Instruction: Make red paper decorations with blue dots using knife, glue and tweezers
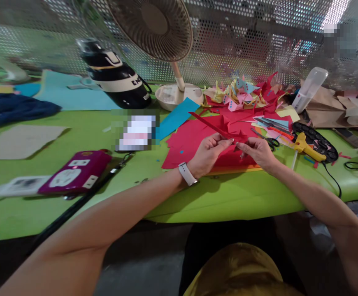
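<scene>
Both hands meet over a stack of red paper (pixel 185 142) on the green table. My left hand (pixel 211 152), with a pale watch band at the wrist, pinches a piece of folded red paper (pixel 240 135). A long, narrow red point sticks out of it toward the upper left. My right hand (pixel 257 152) grips the same folded paper from the other side, thumb and fingers closed near the left thumb. The fingers partly cover the folds, so its full shape is hidden. Small scissors (pixel 271 142) lie just beyond my right hand.
A yellow glue gun (pixel 308 148) rests by a black tray (pixel 327 144) at the right. Folded paper pieces (pixel 240 92) are heaped behind the stack. A desk fan (pixel 179 90), dark bottle (pixel 120 80), phone (pixel 137 131) and purple power strip (pixel 77 172) stand or lie leftward.
</scene>
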Action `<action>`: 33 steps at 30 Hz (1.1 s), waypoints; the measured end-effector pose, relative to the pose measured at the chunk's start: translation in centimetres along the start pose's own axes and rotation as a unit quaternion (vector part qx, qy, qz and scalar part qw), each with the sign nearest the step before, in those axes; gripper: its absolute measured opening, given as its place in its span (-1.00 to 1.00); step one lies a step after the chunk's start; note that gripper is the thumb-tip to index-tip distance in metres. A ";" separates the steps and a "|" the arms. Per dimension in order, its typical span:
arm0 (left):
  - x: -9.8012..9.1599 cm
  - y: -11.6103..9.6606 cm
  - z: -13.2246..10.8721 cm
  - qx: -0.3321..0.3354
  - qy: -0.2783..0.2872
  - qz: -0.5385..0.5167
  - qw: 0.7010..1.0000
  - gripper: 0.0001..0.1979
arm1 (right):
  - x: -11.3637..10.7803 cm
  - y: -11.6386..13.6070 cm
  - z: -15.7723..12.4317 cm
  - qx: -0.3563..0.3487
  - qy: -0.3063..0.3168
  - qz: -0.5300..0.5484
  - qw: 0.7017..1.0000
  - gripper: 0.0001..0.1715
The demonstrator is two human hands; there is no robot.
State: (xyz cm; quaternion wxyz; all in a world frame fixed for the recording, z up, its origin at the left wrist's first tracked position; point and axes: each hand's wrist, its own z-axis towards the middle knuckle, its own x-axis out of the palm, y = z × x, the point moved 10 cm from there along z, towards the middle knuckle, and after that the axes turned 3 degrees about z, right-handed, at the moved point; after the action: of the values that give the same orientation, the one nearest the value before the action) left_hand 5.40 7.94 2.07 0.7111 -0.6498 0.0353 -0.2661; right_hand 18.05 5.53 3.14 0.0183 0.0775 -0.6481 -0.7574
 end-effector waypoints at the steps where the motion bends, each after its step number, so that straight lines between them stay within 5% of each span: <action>1: -0.1 0.1 0.0 -0.004 -0.003 -0.006 1.000 -0.82 | 0.0 0.0 0.0 0.002 -0.002 0.002 1.000 -0.49; 24: 0.2 0.9 0.2 -0.037 0.016 -0.022 0.999 -0.85 | 0.0 -1.7 -0.4 0.099 -0.003 0.094 0.991 -0.38; 33: 0.4 1.1 0.1 -0.073 0.029 0.005 0.997 -0.83 | -0.5 -0.3 -0.1 0.041 -0.009 0.054 0.998 -0.44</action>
State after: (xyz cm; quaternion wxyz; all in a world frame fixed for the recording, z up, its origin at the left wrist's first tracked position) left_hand 6.17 7.88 1.14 0.6617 -0.6918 0.0785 -0.2783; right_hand 18.61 5.51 2.87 0.0499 0.0360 -0.6822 -0.7286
